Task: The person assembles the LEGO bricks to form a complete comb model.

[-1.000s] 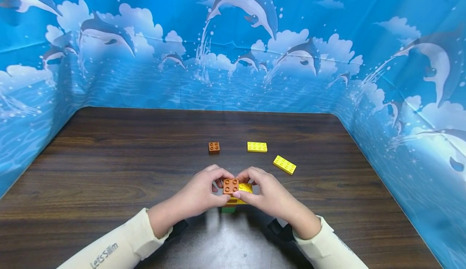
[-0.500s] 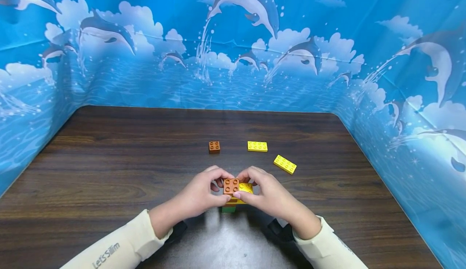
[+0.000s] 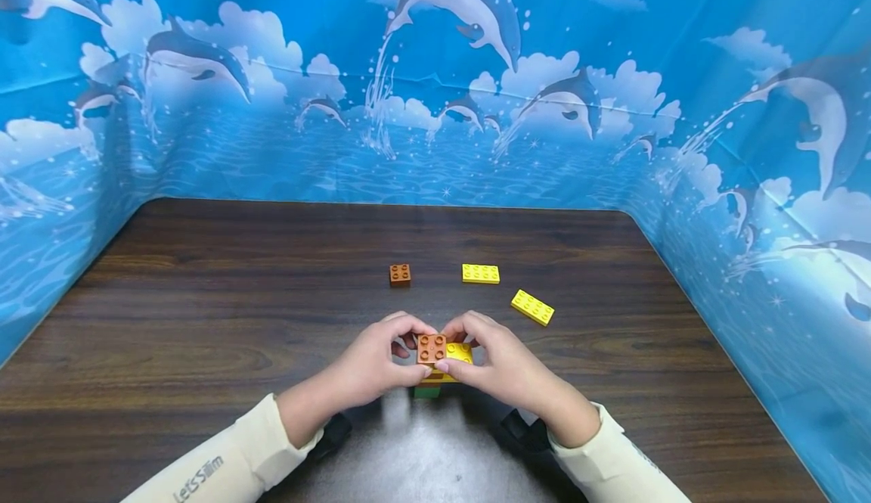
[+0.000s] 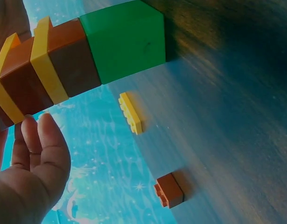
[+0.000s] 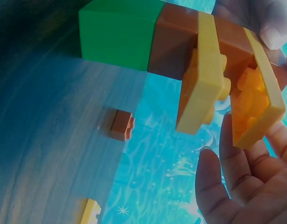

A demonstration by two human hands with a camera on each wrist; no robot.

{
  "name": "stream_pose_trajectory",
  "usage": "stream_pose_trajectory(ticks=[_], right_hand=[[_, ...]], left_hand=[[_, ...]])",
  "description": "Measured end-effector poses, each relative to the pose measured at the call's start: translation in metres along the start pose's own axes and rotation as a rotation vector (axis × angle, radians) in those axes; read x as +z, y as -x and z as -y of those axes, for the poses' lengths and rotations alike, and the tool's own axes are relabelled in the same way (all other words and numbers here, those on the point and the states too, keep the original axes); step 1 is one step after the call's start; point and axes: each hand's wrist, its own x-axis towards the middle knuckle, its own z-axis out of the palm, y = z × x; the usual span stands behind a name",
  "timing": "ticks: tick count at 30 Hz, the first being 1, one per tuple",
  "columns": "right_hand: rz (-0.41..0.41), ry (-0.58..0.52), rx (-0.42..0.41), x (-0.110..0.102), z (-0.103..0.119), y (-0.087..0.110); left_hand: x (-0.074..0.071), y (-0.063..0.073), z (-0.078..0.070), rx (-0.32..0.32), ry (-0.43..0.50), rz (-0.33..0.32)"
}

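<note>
A tower of toy bricks stands in front of me. Its green block (image 4: 127, 44) is at the bottom, with brown bricks and two yellow plates alternating above it. The uppermost brown brick (image 3: 432, 349) sits over one end of the top yellow plate (image 3: 460, 352), whose other end juts out to the right. My left hand (image 3: 381, 355) grips that brick from the left, thumb in front and fingers behind. From the right, my right hand (image 3: 500, 359) pinches at the same brick, its fingers arching round the jutting plate. In the right wrist view, the lower yellow plate (image 5: 201, 84) also overhangs.
Beyond the hands, a loose brown brick (image 3: 400, 275), a yellow plate (image 3: 480, 274) and a second, slanted yellow plate (image 3: 533, 307) lie on the dark wooden table (image 3: 238, 284). A blue dolphin-print curtain (image 3: 435, 163) borders the table's back and sides.
</note>
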Motion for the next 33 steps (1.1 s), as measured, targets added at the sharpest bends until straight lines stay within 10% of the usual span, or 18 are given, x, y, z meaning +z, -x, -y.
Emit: stream_pose_trajectory(ticks=[13,33], right_hand=[[-0.026,-0.013,-0.065,-0.003,-0.006,0.004],[-0.179,0.201,0.137,-0.037,-0.056,-0.001]], left_hand=[[0.002,0.001,0.000,-0.023,0.026,0.002],[0.008,-0.001,0.004,0.041,0.087,-0.063]])
